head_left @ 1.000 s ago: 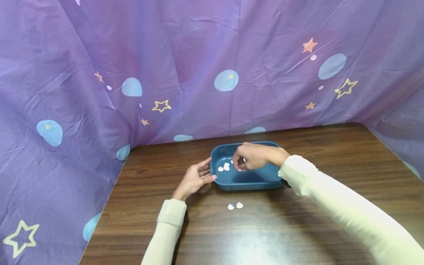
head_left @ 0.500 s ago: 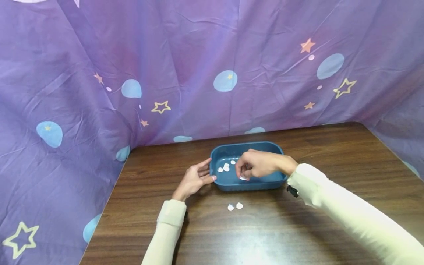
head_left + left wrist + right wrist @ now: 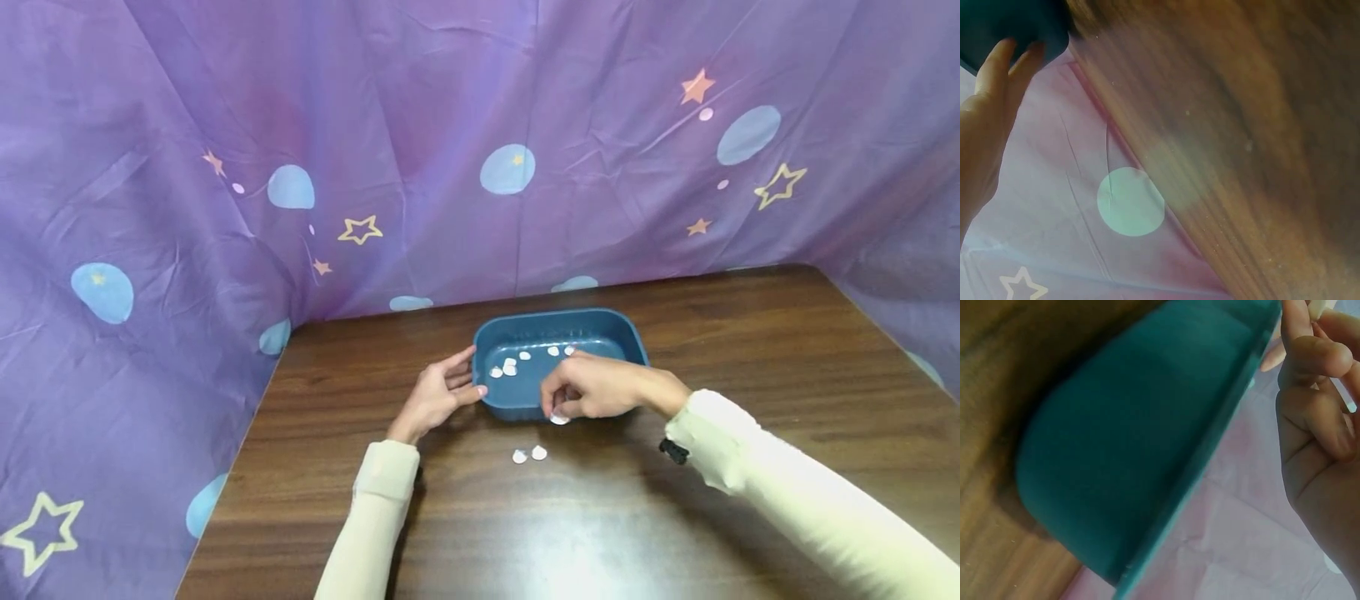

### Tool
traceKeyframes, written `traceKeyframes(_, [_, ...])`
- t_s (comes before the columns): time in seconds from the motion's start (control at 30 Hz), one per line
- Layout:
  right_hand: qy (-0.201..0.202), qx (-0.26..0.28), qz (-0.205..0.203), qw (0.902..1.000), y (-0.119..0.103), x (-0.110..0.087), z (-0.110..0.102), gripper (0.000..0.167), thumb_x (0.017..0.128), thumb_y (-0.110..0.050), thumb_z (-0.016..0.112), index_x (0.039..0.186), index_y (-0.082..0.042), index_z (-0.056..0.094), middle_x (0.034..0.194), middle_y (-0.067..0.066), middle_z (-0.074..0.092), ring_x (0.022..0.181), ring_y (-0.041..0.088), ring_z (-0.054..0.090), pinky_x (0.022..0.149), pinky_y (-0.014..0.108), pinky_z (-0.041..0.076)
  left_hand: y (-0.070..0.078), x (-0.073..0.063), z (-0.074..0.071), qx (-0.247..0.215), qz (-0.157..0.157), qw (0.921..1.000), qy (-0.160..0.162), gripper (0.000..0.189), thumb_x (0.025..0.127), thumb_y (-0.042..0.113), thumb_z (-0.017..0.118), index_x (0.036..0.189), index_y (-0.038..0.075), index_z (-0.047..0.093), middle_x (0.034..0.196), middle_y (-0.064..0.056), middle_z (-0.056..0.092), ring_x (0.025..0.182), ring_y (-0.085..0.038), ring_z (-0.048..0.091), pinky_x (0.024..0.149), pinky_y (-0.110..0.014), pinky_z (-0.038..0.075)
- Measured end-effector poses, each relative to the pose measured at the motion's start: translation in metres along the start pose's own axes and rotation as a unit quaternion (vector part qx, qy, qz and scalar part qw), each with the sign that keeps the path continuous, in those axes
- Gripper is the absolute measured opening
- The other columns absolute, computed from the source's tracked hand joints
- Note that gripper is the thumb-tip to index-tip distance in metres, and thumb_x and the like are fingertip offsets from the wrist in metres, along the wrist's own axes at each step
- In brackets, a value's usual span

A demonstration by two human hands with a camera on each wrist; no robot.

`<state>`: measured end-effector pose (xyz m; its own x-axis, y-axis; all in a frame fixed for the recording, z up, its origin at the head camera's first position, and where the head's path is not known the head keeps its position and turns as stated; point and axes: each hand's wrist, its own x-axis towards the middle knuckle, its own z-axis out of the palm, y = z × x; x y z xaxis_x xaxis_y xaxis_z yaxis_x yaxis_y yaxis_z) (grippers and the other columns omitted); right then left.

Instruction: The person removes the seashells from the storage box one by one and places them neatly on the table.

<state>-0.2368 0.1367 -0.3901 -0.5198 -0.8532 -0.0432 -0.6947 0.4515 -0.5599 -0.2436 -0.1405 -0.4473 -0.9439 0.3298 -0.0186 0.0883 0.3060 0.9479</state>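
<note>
Wood tbl (image 3: 637, 517): L hand (image 3: 433, 396), spread wide, touches bin (image 3: 517, 396), L end; R hand (image 3: 592, 387) over nr side, curled, pinching disc (image 3: 559, 419).

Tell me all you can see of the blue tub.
The blue tub looks like smooth plastic: a rounded rectangle, open-topped, with a rim round the top. It looks greener in the wrist views. It sits upright on the wood-grain table, long side facing the wearer. Several small white pieces lie inside. The left hand touches its left end. The right hand hides part of the near side; whether they touch is unclear.
</note>
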Motion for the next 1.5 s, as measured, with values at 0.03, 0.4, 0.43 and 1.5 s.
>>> traceKeyframes(0.03, [0.002,0.004,0.001,1.0000,0.000,-0.001,0.002,0.016,0.088,-0.005,0.067,0.085,-0.019,0.073,0.074,-0.011,0.069,0.067,-0.006,0.057,0.066,0.016,0.050,0.000,0.000,0.000,-0.001,-0.001,1.0000,0.000,0.074,0.087,0.002,0.072,0.153,0.004,0.039,0.142,-0.031,0.054,0.132,-0.043,0.056,0.105,-0.042,0.053])
traceKeyframes(0.4, [0.033,0.012,0.015,0.9993,-0.001,-0.018,0.025,0.013,0.087,-0.006,0.069,0.083,-0.017,0.074,0.070,-0.003,0.070,0.060,-0.005,0.051,0.055,0.015,0.046,0.001,0.003,0.000,0.009,-0.004,0.9999,-0.006,0.074,0.089,0.005,0.073,0.154,0.006,0.038,0.143,-0.030,0.055,0.131,-0.042,0.058,0.105,-0.040,0.054])
traceKeyframes(0.43, [0.035,0.009,0.016,0.9992,-0.001,-0.018,0.027,0.013,0.087,-0.006,0.069,0.083,-0.016,0.074,0.070,-0.004,0.069,0.060,-0.005,0.050,0.055,0.015,0.045,0.000,0.003,-0.001,0.010,-0.007,0.9999,-0.003,0.074,0.089,0.005,0.073,0.154,0.007,0.039,0.143,-0.029,0.055,0.131,-0.041,0.058,0.105,-0.039,0.054])
traceKeyframes(1.5, [0.131,-0.245,0.011,0.9605,-0.007,-0.014,0.081,0.033,0.073,-0.008,0.077,0.061,-0.024,0.051,0.058,-0.013,0.052,0.053,0.003,0.046,0.044,0.025,0.041,0.000,-0.005,0.000,0.025,-0.001,0.9997,0.007,0.073,0.088,0.004,0.072,0.153,0.004,0.039,0.137,-0.032,0.058,0.128,-0.044,0.059,0.105,-0.042,0.054])
